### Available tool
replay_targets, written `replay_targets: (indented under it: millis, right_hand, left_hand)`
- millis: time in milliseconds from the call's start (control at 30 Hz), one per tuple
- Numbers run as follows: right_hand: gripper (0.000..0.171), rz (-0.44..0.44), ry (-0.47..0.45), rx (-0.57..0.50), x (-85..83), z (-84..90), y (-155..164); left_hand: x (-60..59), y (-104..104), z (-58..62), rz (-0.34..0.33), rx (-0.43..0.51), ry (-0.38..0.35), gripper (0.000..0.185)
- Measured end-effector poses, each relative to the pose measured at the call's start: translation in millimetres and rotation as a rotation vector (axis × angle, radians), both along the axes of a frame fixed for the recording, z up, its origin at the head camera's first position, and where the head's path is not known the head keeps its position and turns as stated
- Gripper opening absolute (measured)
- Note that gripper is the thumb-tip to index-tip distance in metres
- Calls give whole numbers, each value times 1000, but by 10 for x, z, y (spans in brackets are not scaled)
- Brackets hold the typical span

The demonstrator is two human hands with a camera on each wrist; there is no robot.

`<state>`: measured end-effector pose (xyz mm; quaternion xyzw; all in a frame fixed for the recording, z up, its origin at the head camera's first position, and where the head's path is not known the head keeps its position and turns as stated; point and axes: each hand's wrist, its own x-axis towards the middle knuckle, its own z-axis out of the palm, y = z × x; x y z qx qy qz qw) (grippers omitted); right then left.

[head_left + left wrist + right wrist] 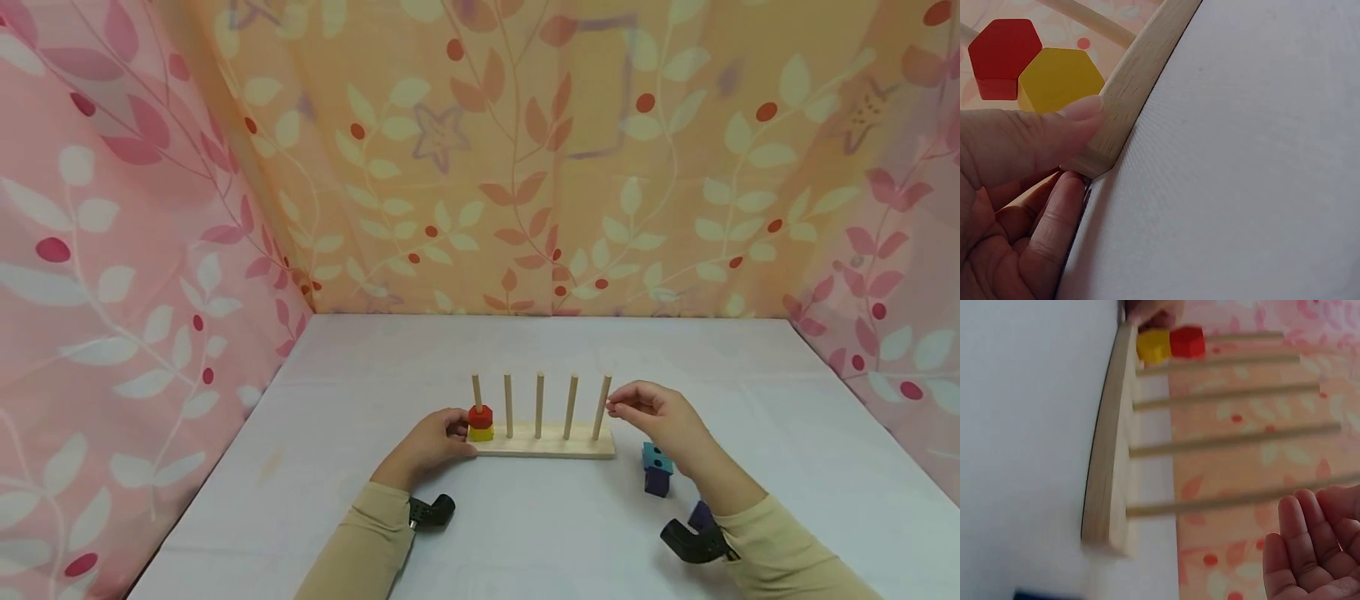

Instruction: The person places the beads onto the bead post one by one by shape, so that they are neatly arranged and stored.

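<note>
A wooden peg stand with several upright pegs lies across the table. On its leftmost peg a red hexagonal block sits above a yellow hexagonal block. My left hand grips the left end of the base; in the left wrist view the thumb lies against the wood beside the yellow block, with fingers at the end. My right hand is beside the upper part of the rightmost peg, fingers loosely bent and no block visible in them. Whether its fingertips touch the peg is unclear.
Right of the stand, a teal block with dark holes and a dark purple block lie together. Another purple block is partly hidden by the right wrist's black camera mount. Patterned curtains surround the white table.
</note>
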<state>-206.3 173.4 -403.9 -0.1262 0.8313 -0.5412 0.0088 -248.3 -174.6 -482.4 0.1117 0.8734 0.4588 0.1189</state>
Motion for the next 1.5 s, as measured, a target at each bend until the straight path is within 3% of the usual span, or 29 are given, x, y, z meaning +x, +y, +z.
replay_targets:
  millis: [267,367,833,1033,1500]
  right_hand:
    - [33,-127,-80,133,-99,-120,453]
    - [35,-138,-106,175,-118,-172,619]
    - [32,-49,-334,382,-146,-276,1068]
    - [30,12,-351,446,-158,-344,1086]
    - [23,46,-352,528,-152,-309,1039]
  left_hand:
    - [3,-6,-8,-15,-9,13,41]
    - [5,-3,0,-10,-19,12,42]
    - [15,10,-2,8,11,-7,41]
    - [13,4,-3,12,2,-15,42]
    - [9,0,-23,29,14,-31,43]
